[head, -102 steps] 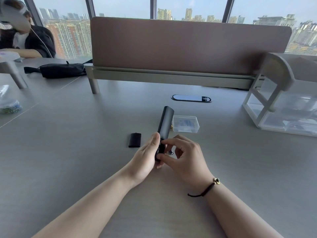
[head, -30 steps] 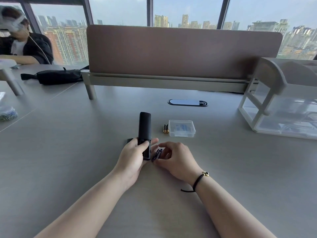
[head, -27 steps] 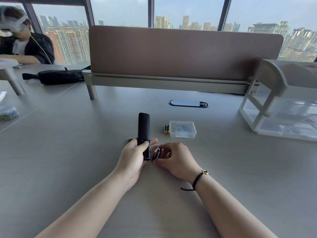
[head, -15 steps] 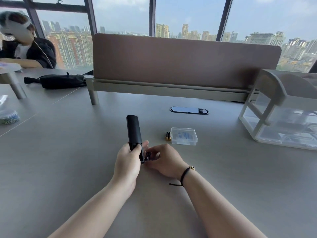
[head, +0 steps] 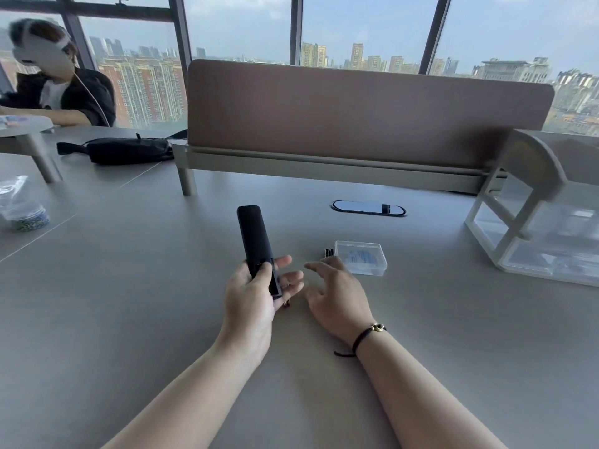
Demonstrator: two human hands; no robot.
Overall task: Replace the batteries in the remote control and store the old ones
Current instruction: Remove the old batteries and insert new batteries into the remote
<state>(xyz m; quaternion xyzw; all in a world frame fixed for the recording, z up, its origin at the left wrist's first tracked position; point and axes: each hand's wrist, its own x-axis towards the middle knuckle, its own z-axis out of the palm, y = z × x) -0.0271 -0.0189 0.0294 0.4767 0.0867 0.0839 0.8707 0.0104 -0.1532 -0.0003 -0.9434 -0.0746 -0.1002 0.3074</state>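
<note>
Black remote [head: 254, 241]: centre of frame, long body angled up and a bit left, near end in the left hand; lower end looks open w/ a dark recess along its right side, contents can't tell.
Left hand [head: 251, 293]: wrapped round the remote's lower end, thumb across its top face, fingers [head: 288, 280] sticking out past its right edge.
Right hand [head: 334, 293]: just right of the left hand, apart from the remote, fingers loosely spread, nothing in it; back of hand faces up, low over the desk.
Batteries [head: 329, 253]: small dark pair lying on desk, just above the right hand's fingertips, touching or nearly touching the box's left side.
Clear plastic box [head: 361, 261]: flat, lid on, right of centre, beside the batteries; bluish print inside.
Small dark item [head: 286, 303]: on desk under the left fingers, mostly hidden, can't tell what.
Bracelet [head: 364, 335]: black cord w/ gold bead, right wrist.
Desk [head: 129, 303]: grey, fills lower frame; oval cable port [head: 368, 209] above centre.
Divider panel [head: 356, 108]: brown, upper centre.
Organiser [head: 534, 228]: white and clear, right edge.
Black bag [head: 126, 150]: upper left on desk.
Other person [head: 61, 89]: seated, upper left corner, wearing a headset.
</note>
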